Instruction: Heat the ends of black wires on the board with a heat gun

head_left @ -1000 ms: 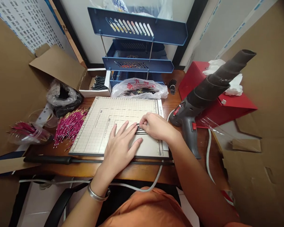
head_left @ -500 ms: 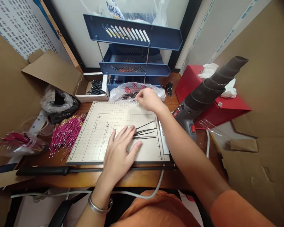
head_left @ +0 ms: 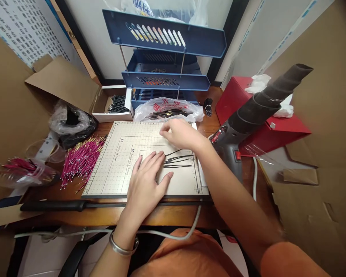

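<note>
My left hand (head_left: 147, 179) lies flat with its fingers spread on a cream cutting board (head_left: 112, 169) printed with grid lines. Several thin black strips (head_left: 177, 166) lie on the board, just right of its fingertips. My right hand (head_left: 178, 134) hovers above the back right part of the board, thumb and fingers pinched together; anything between them is too small to make out. Behind the board sits a clear plastic bag (head_left: 167, 109) with red print, holding dark thin pieces.
Magenta sticks (head_left: 82, 161) lie left of the board, beside its black handle (head_left: 53, 206). A white box (head_left: 113, 115) and blue rack (head_left: 165, 80) stand behind. At right are a heat gun (head_left: 233, 150) and red box (head_left: 233, 96).
My right hand has moved from the plastic bag back toward me, over the board. My left hand stays flat in place. The view has shifted slightly.
</note>
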Tool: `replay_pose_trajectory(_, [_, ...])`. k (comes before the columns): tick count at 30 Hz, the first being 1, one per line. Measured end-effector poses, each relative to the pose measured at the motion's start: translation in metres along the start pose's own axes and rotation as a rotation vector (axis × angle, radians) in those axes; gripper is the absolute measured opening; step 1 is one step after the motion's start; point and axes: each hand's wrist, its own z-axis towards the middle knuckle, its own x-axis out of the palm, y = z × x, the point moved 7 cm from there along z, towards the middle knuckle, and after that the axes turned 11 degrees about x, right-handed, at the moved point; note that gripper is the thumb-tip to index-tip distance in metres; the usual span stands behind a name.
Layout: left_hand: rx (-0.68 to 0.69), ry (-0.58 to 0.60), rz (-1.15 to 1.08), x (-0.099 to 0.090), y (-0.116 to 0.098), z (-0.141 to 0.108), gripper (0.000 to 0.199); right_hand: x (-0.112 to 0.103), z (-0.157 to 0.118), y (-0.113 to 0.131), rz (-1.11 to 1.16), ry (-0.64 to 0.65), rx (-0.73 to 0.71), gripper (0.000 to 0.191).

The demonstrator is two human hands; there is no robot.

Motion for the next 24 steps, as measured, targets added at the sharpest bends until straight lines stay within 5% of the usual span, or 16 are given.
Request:
replay_pose_trajectory(4, [-0.043,-0.01,0.04,-0.001,-0.006,0.005,0.039,0.005,-0.048,-0.023,-0.12,0.081,0.103,0.027])
replay_pose_trajectory(12, [-0.176,-0.046,0.176,-0.008,-0.003,0.027,0.052,0.012,-0.081,-0.04,-0.122,0.091,0.176,0.023])
replay_pose_trajectory(17, [-0.156,-0.079,0.25,-0.013,-0.007,0.019,0.02,0.021,-0.108,-0.039,0.037,0.085,0.114,0.027])
replay_pose_trajectory(24, [-0.059,0.09,0.274,-0.004,-0.032,0.015,0.037,0.034,-0.128,-0.045,0.084,0.037,0.167,0.034])
